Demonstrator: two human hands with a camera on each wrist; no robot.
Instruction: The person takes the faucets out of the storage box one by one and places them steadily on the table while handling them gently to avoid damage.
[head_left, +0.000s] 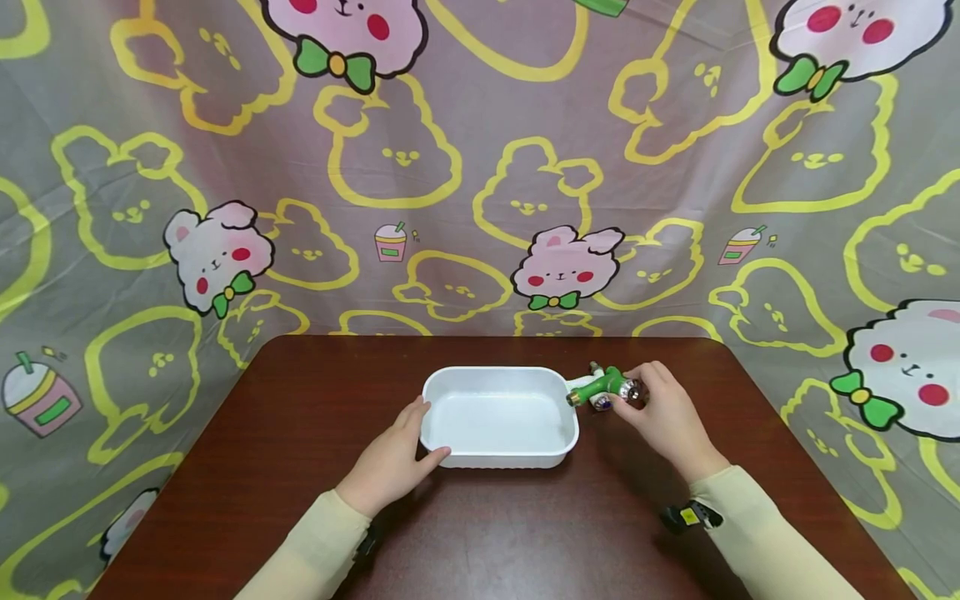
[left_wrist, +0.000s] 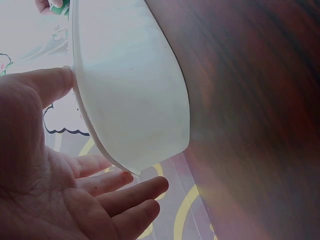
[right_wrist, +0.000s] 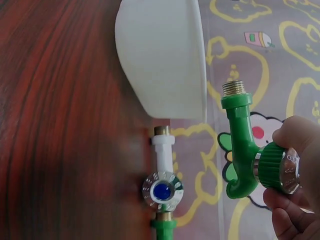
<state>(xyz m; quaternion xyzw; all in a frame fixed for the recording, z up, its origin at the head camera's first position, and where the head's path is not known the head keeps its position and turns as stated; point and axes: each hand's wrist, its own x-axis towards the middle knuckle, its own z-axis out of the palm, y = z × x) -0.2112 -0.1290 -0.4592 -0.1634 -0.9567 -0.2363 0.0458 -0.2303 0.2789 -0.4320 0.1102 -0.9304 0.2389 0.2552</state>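
Note:
A white plastic basin (head_left: 495,459) with rounded corners stands on the brown table. At its left end is my left hand (head_left: 388,462), thumb and fingertips touching the rim; the left wrist view shows the fingers (left_wrist: 132,194) loosely spread. To the right of the basin, my right hand (head_left: 671,421) pinches a green tap (right_wrist: 243,145) by its ribbed, silver-capped knob, its brass thread pointing away from the hand. Below it, on the table, lies a white tap (right_wrist: 164,155) with a silver handle and blue centre. Part of another green piece (right_wrist: 164,230) with a brass end shows beyond that.
The wooden table (head_left: 495,533) reaches back to a patterned cloth (head_left: 450,225), which hangs behind it and on both sides. A dark strap with a small device (head_left: 692,517) is on the right wrist.

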